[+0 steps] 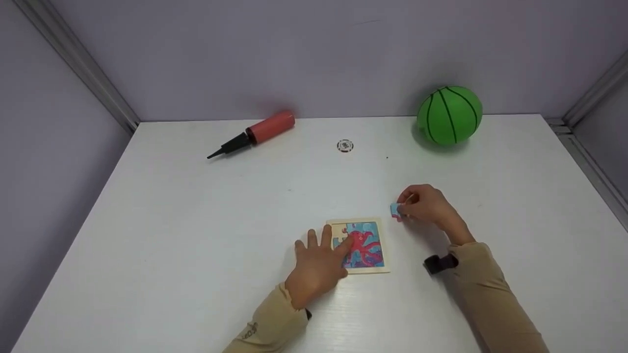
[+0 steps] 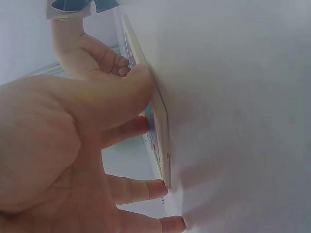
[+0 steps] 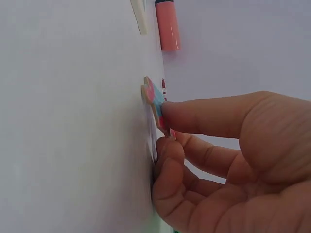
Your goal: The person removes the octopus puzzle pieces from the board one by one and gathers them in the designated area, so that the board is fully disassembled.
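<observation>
A small jigsaw puzzle [image 1: 369,245] with a red octopus on blue lies in a pale wooden frame [image 1: 386,268]; bare wood shows in its upper left corner. My left hand [image 1: 318,267] rests over the frame's left side with fingers spread, the fingertips touching the puzzle and the frame's edge. In the left wrist view the thumb lies along the frame's near edge. Right of the frame, my right hand [image 1: 426,206] pinches a blue and pink puzzle piece [image 3: 156,103] between thumb and fingers, low over the table. Its other fingers are curled in.
A red and black hand pump [image 1: 270,128] lies at the back left of the white table [image 1: 196,255]. A round black-and-white chip [image 1: 345,145] lies at the back middle. A green ball [image 1: 450,115] with black lines sits at the back right, near the wall.
</observation>
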Demonstrator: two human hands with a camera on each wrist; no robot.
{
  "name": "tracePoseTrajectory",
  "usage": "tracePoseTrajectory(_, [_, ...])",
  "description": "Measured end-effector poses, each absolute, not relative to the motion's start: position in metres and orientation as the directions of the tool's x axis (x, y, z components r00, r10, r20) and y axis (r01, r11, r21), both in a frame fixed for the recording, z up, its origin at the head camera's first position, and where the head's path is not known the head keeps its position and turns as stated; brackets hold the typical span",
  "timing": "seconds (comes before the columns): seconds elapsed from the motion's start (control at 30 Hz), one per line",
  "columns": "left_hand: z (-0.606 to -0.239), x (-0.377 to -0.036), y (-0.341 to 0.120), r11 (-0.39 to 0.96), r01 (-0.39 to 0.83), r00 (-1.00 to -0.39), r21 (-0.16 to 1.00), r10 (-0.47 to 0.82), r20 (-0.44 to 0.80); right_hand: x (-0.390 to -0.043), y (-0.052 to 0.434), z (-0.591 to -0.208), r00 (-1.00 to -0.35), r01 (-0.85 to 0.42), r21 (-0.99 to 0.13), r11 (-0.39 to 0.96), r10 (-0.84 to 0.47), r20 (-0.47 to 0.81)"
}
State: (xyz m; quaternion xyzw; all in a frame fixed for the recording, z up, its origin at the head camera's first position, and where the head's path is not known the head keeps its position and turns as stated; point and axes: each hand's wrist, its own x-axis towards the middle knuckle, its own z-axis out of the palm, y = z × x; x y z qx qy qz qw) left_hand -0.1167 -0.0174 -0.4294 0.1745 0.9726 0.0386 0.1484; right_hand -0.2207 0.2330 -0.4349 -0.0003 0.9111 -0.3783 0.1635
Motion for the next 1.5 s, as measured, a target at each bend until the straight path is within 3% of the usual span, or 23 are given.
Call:
tracePoseTrajectory(0.27, [-0.427, -0.117, -0.015, 0.925, 0.377, -0.874, 0.051, 0.373, -0.31, -0.222, 0.232, -0.435, -0.949, 0.13, -0.676, 0.725, -0.108, -0.298])
tracePoseTrajectory(0.63, [-0.43, -0.113, -0.015, 0.912, 0.409, -0.879, 0.014, 0.399, -0.26, -0.221, 0.232, -0.435, -0.953, 0.107, -0.672, 0.733, -0.116, -0.279])
tracePoseTrajectory(0.9, [-0.426, -0.113, -0.016, 0.907, 0.395, -0.852, 0.142, 0.42, -0.312, -0.216, 0.221, -0.43, -0.962, 0.035, -0.721, 0.692, -0.171, -0.211])
tracePoseTrajectory(1.17, [-0.426, -0.116, -0.017, 0.891, 0.355, -0.833, 0.283, 0.439, -0.337, -0.206, 0.187, -0.431, -0.915, -0.101, -0.768, 0.633, -0.362, -0.178])
tracePoseTrajectory(1.5, [-0.427, -0.116, -0.016, 0.901, 0.345, -0.839, 0.263, 0.422, -0.343, -0.203, 0.173, -0.439, -0.895, -0.141, -0.777, 0.614, -0.414, -0.164])
